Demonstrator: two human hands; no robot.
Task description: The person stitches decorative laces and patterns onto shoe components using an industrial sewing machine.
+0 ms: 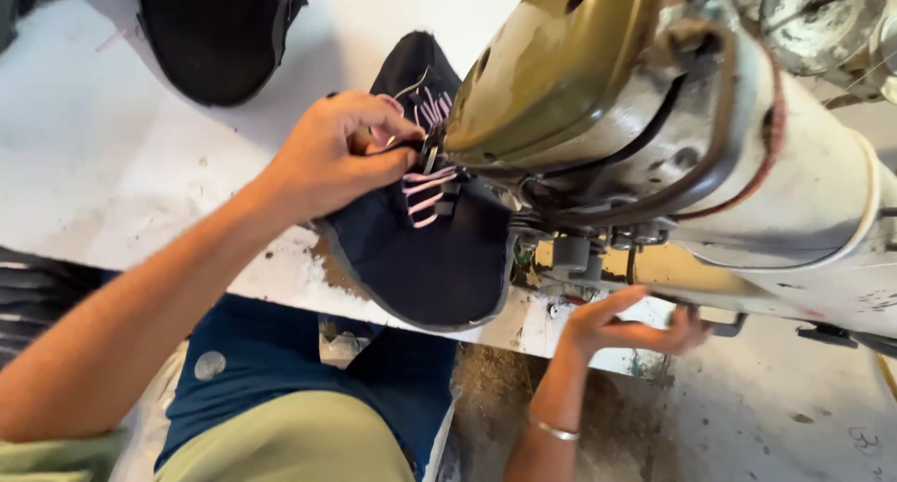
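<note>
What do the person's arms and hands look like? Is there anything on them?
Both arms are bare, with no gloves on the hands. The left hand wears nothing that shows. The left arm has a bit of light green short sleeve at its upper end. The right hand has a thin silver bangle around its wrist. No rings or watch can be made out.
</note>
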